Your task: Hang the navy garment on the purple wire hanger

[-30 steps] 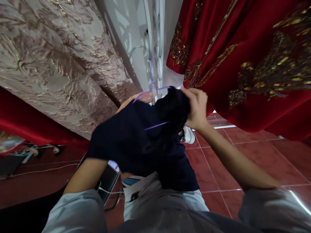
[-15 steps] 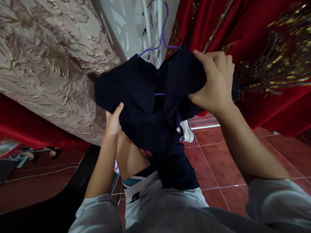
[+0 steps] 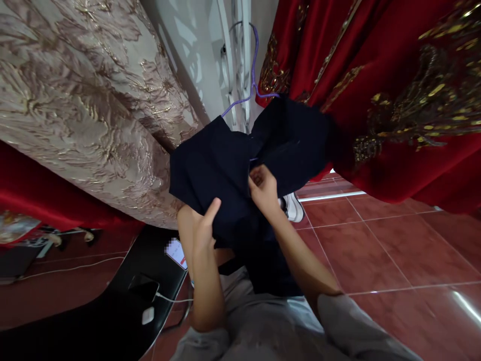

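Observation:
A dark navy garment (image 3: 225, 165) hangs on a thin purple hanger (image 3: 254, 75) in front of me, its hook up near a white post. My left hand (image 3: 203, 228) grips the garment's lower left part, thumb raised. My right hand (image 3: 263, 188) pinches the fabric near the middle, just below the collar opening. The hanger's bar is mostly hidden inside the garment.
A beige and gold embroidered cloth (image 3: 82, 100) hangs at the left. Red velvet garments with gold embroidery (image 3: 394, 85) hang at the right. Below left stands a black seat (image 3: 112, 311) with a phone (image 3: 143, 288) on a white cable. The floor is red tile (image 3: 376, 250).
My right hand left the garment's right shoulder and came down to its middle. The left hand shifted slightly right along the lower edge. The garment now hangs spread on the hanger.

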`<state>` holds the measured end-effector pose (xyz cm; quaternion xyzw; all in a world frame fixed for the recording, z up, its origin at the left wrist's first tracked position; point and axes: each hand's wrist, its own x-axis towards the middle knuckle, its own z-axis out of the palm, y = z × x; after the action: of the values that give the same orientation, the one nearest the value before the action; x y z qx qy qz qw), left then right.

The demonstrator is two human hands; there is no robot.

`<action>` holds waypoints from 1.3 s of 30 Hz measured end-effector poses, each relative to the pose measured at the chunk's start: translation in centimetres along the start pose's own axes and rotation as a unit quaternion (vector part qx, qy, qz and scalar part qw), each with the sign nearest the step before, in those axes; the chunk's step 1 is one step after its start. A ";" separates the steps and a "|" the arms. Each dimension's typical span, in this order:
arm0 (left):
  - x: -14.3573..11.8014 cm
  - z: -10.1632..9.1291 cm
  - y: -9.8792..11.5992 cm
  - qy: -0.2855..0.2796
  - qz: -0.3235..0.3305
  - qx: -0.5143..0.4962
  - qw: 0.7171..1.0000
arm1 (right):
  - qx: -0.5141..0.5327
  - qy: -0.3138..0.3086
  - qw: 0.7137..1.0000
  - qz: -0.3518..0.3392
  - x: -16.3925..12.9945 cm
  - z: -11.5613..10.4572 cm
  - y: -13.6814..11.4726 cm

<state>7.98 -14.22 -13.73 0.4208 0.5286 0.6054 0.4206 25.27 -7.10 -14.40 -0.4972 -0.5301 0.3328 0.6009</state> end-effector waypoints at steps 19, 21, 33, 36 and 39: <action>1.2 1.8 -6.6 0.280 0.217 0.018 0.935 | -0.016 -0.184 0.959 0.217 -5.1 -3.4 3.4; 1.0 2.1 -6.9 0.240 0.250 0.078 0.935 | -0.002 -0.209 0.953 0.221 -5.6 -2.8 3.4; -1.0 5.0 -6.3 -0.139 0.118 0.037 0.983 | 0.095 -0.183 0.958 0.197 -5.8 -3.2 2.0; -1.2 5.2 -5.8 -0.117 0.124 0.022 0.985 | 0.134 -0.197 0.944 0.227 -5.7 -3.3 1.7; -1.1 5.1 -5.9 -0.141 0.106 -0.005 0.984 | 0.175 -0.177 0.937 0.245 -5.7 -3.0 1.5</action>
<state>13.58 -13.24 -19.19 0.5535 0.4132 0.5836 0.4269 27.14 -12.69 -17.37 -0.4314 -0.4231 0.6397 0.4751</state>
